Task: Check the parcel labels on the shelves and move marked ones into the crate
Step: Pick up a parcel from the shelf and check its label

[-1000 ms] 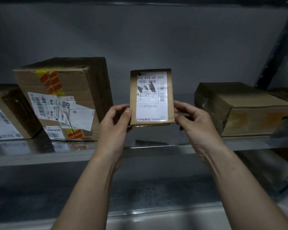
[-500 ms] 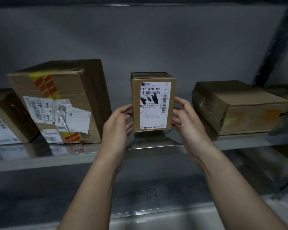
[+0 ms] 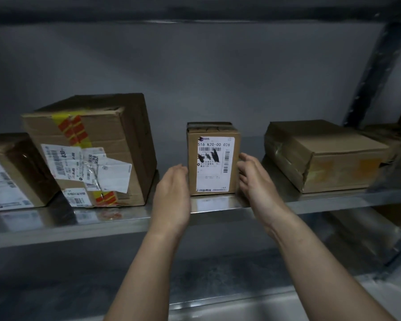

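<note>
A small upright cardboard parcel [image 3: 213, 158] stands on the metal shelf [image 3: 125, 218], front centre. Its white label [image 3: 214, 165] faces me, reads "516 K20-00 028" and has black marker strokes across it. My left hand [image 3: 171, 195] is flat beside the parcel's left side, palm toward it, with a thin gap. My right hand [image 3: 255, 179] is by the right side, fingertips touching the edge without gripping. The parcel's weight rests on the shelf. No crate is in view.
A large taped box [image 3: 95, 149] with several labels sits left of the parcel, and another labelled box [image 3: 9, 172] lies at the far left. A flat brown box [image 3: 322, 156] lies to the right. A dark shelf post [image 3: 375, 66] rises at right. A lower shelf [image 3: 218, 274] lies beneath.
The parcel was held up in both hands with its label toward me; it has gone forward and down onto the shelf, and both hands have loosened from its sides.
</note>
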Demonstrator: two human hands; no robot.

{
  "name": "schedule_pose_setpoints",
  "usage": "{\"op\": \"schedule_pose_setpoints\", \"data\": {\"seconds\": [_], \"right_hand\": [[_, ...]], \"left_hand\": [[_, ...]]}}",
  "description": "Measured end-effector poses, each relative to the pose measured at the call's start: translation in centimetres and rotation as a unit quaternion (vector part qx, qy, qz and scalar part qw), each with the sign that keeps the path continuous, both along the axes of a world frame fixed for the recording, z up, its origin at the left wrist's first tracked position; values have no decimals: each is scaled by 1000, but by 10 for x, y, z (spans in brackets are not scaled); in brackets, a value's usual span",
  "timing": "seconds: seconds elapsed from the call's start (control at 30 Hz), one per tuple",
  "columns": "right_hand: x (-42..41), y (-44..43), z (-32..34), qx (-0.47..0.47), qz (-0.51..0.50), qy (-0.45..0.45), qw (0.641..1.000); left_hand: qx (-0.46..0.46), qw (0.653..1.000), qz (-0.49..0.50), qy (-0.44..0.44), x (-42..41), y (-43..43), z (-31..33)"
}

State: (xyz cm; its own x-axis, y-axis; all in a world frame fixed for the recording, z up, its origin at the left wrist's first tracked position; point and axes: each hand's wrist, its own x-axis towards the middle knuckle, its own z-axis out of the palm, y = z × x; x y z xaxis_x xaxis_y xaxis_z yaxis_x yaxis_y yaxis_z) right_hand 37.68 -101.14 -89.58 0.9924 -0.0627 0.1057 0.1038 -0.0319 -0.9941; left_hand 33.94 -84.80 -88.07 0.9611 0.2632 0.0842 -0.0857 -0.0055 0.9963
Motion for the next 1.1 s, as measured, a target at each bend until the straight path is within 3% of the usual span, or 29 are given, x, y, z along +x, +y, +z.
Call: {"op": "schedule_pose_setpoints", "data": {"seconds": [0.13,0.4,0.6,0.73,0.87,0.97,1.1], "right_hand": [[-6,3,17,-3,-64,-20,998],[-17,-4,47,-19,-79,-102,991],[-28,-77,51,-55,-90,-162,981],[-26,-154,51,-107,-160,-200,961],[-12,-225,51,-228,-200,-119,945],[1,-266,42,-168,-128,-26,977],[3,-289,32,-114,-104,-37,987]], "left_hand": [[-19,995,62,-72,-10,2,9],[-75,987,-57,-133,-10,-30,22],[-43,984,-90,-145,-1,-101,26],[-7,989,-77,-123,3,-165,26],[13,997,-56,-54,11,-232,30],[-25,999,-31,-5,15,-275,34],[-69,997,25,10,16,-305,36]]}}
